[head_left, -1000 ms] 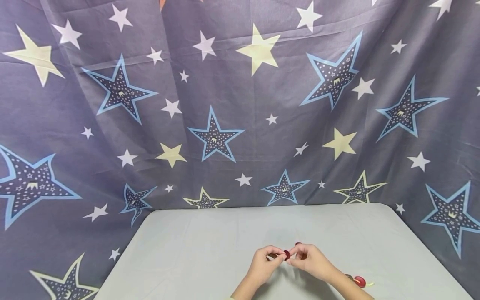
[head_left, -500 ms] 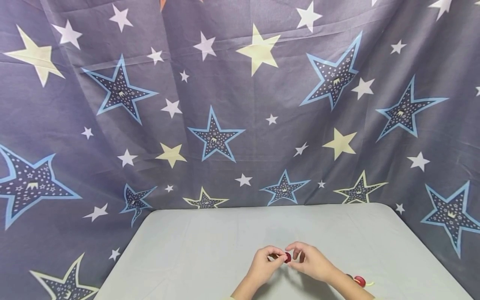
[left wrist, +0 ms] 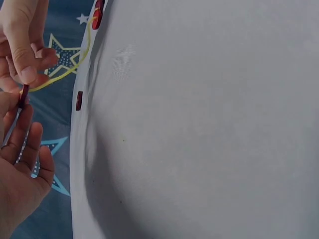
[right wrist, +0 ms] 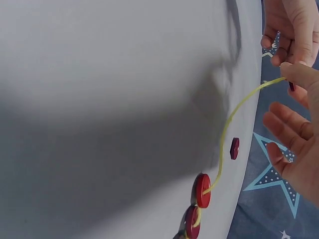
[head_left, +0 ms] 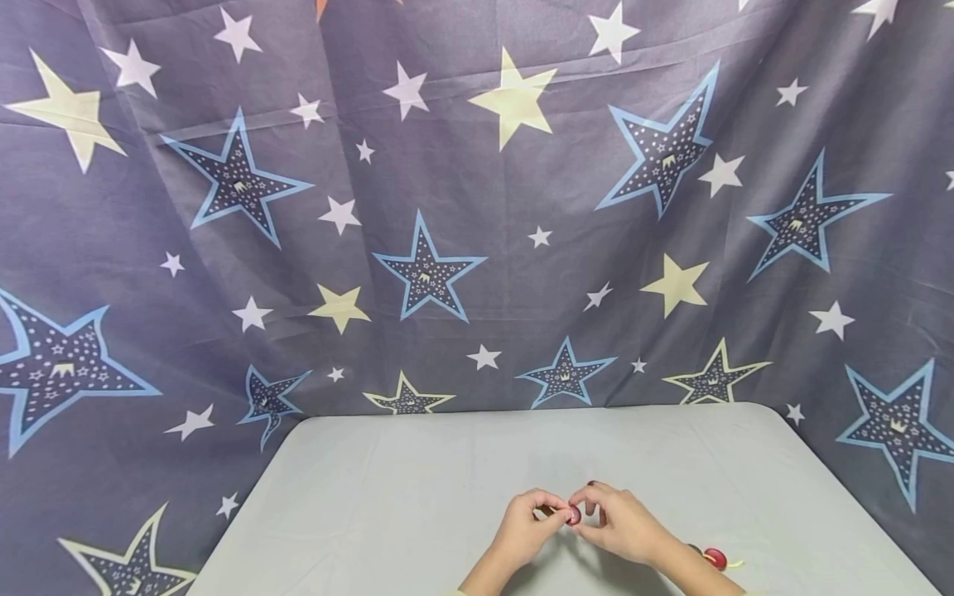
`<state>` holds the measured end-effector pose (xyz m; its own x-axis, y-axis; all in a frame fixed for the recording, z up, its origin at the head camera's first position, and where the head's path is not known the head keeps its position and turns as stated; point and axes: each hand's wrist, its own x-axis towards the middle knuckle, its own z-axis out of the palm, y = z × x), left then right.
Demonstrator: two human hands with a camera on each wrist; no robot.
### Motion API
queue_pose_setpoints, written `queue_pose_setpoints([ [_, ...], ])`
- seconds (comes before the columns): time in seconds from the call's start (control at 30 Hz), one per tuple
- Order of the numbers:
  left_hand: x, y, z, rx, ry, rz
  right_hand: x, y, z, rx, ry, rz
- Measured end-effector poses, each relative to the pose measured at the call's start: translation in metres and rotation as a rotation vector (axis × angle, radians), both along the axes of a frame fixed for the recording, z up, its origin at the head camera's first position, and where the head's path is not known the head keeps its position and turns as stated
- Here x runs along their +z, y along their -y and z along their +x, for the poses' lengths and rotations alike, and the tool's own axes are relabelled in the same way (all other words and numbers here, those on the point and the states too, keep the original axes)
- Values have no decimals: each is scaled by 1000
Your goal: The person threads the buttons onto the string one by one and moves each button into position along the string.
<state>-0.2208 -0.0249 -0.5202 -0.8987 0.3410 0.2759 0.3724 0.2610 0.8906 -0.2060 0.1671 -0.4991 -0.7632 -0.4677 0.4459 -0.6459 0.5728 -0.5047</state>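
Note:
A small dark red button (head_left: 574,515) is held above the table between both hands. My left hand (head_left: 525,526) pinches its left side, as the left wrist view shows the button (left wrist: 23,96) edge-on between fingertips. My right hand (head_left: 622,521) has thumb and index finger on the button's other side, with the remaining fingers loosely spread. From the fingers, a yellow string (right wrist: 227,124) runs down to a red button (right wrist: 203,190) and a dark red button (right wrist: 192,222) threaded on it. Whether the string passes through the held button is hidden.
A loose dark red button (right wrist: 235,148) lies on the white-covered table (head_left: 373,497) near its far edge, mostly behind my right hand in the head view. The threaded red button (head_left: 715,559) rests by the right forearm. A star-patterned curtain (head_left: 447,207) hangs behind.
My right fingers came off the button, then closed onto it again. The button has turned to show more of its face and shifted slightly right and down. My left hand has barely moved.

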Motion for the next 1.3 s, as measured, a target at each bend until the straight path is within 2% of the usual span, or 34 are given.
queue_pose_setpoints([
  [0.27,2,2,0,1,-26,-33,-2,-4,2,-29,-37,36],
  [0.57,3,5,0,11,18,-50,-2,-9,4,-30,-45,55],
  [0.77,4,5,-1,6,50,-60,-2,-14,6,-32,3,74],
  [1.13,1,6,-2,-12,46,-36,-4,-18,6,-51,131,111],
  [1.3,3,6,-1,-14,66,-37,-5,-21,6,-61,145,120],
])
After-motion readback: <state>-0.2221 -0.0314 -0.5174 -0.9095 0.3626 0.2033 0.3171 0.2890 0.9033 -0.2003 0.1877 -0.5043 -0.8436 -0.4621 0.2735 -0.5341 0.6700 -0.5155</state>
